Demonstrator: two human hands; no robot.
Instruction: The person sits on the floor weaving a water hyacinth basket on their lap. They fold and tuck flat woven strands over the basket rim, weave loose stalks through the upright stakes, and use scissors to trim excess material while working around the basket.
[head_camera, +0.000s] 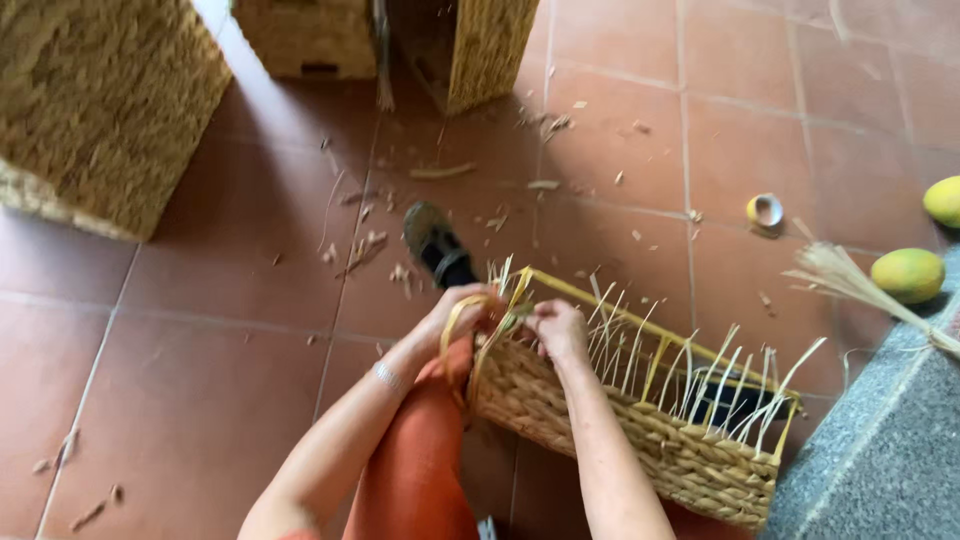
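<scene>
The big basket (100, 100) at ten o'clock runs off the top and left edges. A yellow fruit (943, 200) at three o'clock is cut by the right edge. The strand ends under the left hand (465, 315) and right hand (555, 328) are hidden by fingers.

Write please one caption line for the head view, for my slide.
Both hands, left hand and right hand, work straw strands at the corner of an unfinished woven basket on a red tile floor.

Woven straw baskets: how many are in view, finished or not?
4. An unfinished one with loose strands at the person's hands; a big one top left; two at the top edge. Others may lie outside the frame.
</scene>
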